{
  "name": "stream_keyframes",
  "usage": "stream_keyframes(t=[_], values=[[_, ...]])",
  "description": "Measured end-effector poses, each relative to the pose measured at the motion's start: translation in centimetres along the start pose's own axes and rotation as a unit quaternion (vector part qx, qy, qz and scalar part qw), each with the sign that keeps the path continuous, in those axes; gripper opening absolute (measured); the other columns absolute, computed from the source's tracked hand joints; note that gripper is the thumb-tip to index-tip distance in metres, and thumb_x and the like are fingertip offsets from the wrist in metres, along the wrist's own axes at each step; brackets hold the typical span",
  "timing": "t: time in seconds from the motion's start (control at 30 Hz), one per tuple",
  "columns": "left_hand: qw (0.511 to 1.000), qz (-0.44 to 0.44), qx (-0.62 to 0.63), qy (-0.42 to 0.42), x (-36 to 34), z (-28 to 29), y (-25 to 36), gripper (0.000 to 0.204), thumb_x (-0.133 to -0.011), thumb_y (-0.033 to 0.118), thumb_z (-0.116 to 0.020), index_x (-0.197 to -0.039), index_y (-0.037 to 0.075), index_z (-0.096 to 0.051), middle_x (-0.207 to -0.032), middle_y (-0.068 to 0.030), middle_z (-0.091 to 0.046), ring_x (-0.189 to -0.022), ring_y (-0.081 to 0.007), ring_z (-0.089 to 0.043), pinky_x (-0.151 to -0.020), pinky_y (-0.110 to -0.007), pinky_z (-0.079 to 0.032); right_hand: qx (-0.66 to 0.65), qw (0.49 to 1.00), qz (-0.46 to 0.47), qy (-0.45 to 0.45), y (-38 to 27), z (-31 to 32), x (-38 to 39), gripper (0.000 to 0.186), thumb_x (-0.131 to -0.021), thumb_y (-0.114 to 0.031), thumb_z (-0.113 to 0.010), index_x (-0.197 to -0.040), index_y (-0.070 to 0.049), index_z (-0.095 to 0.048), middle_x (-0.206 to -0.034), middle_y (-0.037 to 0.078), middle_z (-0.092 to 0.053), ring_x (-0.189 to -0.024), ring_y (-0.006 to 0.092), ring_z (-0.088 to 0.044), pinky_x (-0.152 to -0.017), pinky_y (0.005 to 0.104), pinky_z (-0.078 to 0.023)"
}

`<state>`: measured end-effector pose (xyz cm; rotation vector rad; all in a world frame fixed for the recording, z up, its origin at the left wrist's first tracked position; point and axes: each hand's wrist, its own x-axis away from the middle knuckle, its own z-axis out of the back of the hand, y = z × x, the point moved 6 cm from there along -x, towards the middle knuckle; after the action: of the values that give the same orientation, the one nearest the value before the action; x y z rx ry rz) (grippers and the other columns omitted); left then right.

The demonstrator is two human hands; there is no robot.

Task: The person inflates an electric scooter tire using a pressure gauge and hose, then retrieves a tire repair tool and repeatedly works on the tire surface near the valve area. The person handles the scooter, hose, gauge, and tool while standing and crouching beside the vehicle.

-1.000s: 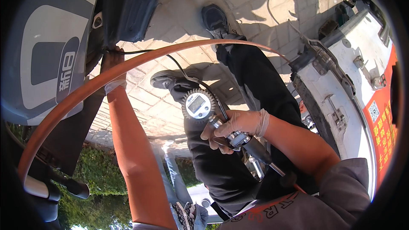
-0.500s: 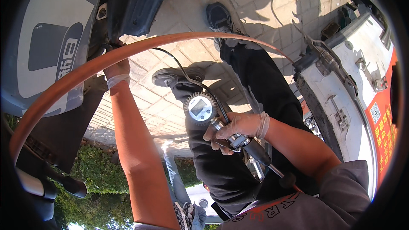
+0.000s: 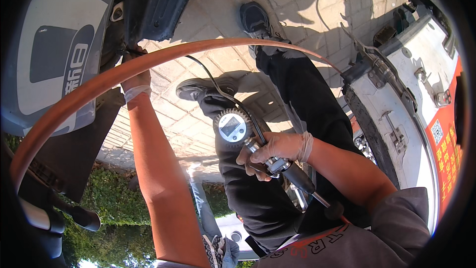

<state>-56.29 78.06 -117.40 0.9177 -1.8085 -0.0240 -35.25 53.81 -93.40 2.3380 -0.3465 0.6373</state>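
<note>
My right hand (image 3: 267,151), in a translucent glove, grips a metal inflator (image 3: 283,165) with a round digital gauge (image 3: 231,126) at its upper end. A thin black hose (image 3: 210,78) runs from it up to my left hand (image 3: 139,77). That gloved hand reaches to the underside of a grey-and-white vehicle body panel (image 3: 57,20), beside a dark plastic guard (image 3: 158,5). Its fingers are largely hidden behind an orange hose (image 3: 198,45), so what they hold cannot be made out. The orange hose arches across the view in front of my left arm.
My legs (image 3: 292,89) stand on paving (image 3: 208,20). A white metal box (image 3: 416,99) with latches and a red panel is on the right. At the bottom are greenery (image 3: 114,203) and another person's light-blue-clad leg (image 3: 206,203).
Since a second ago my left arm and the orange hose have shifted slightly, and the gauge sits a little further right. My right hand keeps its grip on the inflator.
</note>
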Motion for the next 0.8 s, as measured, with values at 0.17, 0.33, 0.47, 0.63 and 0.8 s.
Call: stream_keyframes(t=[0.17, 0.33, 0.47, 0.63, 0.8], values=[[1.000, 0.006, 0.000, -0.012, -0.5, 0.9, 0.0, 0.026, -0.092, 0.014, -0.059, -0.111, -0.003, -0.059, -0.102, -0.0136, -0.066, -0.092, -0.0229, -0.062, -0.087, -0.035, -0.050, 0.005, 1.000, 0.022, 0.002, -0.1, 0.1, -0.1, 0.027, -0.088, -0.004, -0.054, -0.113, 0.006, -0.055, -0.084, 0.016, -0.062, -0.065, 0.0252, -0.065, -0.057, 0.0368, -0.054], [0.992, 0.054, 0.059, -0.097, -1.3, 1.4, -0.1, 0.023, -0.093, 0.012, -0.056, -0.110, -0.001, -0.062, -0.115, -0.0167, -0.064, -0.109, -0.0282, -0.061, -0.098, -0.043, -0.049, 0.005, 1.000, 0.022, 0.008, 0.1, 0.3, -0.3, 0.027, -0.087, -0.003, -0.053, -0.112, 0.007, -0.055, -0.082, 0.016, -0.061, -0.064, 0.0249, -0.064, -0.057, 0.0366, -0.053], [0.991, 0.056, 0.064, -0.108, -1.4, 1.8, -0.1, 0.023, -0.093, 0.012, -0.056, -0.111, -0.002, -0.062, -0.116, -0.0167, -0.064, -0.109, -0.0284, -0.061, -0.097, -0.044, -0.050, 0.016, 0.999, 0.036, -0.004, -0.2, 0.1, -0.3, 0.027, -0.087, -0.004, -0.054, -0.112, 0.007, -0.054, -0.080, 0.015, -0.060, -0.063, 0.0247, -0.064, -0.056, 0.0362, -0.052], [0.989, 0.065, 0.073, -0.112, -1.4, 1.6, -0.3, 0.022, -0.092, 0.011, -0.058, -0.109, -0.001, -0.063, -0.115, -0.0163, -0.065, -0.109, -0.0284, -0.061, -0.098, -0.044, -0.050, 0.038, 0.999, 0.018, 0.027, -0.2, 0.3, -0.2, 0.028, -0.087, -0.004, -0.055, -0.112, 0.008, -0.054, -0.077, 0.014, -0.059, -0.062, 0.0244, -0.063, -0.055, 0.0362, -0.052], [0.989, 0.062, 0.071, -0.118, -1.2, 1.4, -0.1, 0.022, -0.091, 0.011, -0.060, -0.109, 0.000, -0.064, -0.116, -0.0156, -0.065, -0.111, -0.0273, -0.061, -0.101, -0.044, -0.048, 0.043, 0.998, 0.015, 0.044, -0.1, 0.5, -0.5, 0.030, -0.086, -0.004, -0.058, -0.112, 0.010, -0.054, -0.076, 0.014, -0.059, -0.060, 0.0243, -0.063, -0.054, 0.0362, -0.051]])
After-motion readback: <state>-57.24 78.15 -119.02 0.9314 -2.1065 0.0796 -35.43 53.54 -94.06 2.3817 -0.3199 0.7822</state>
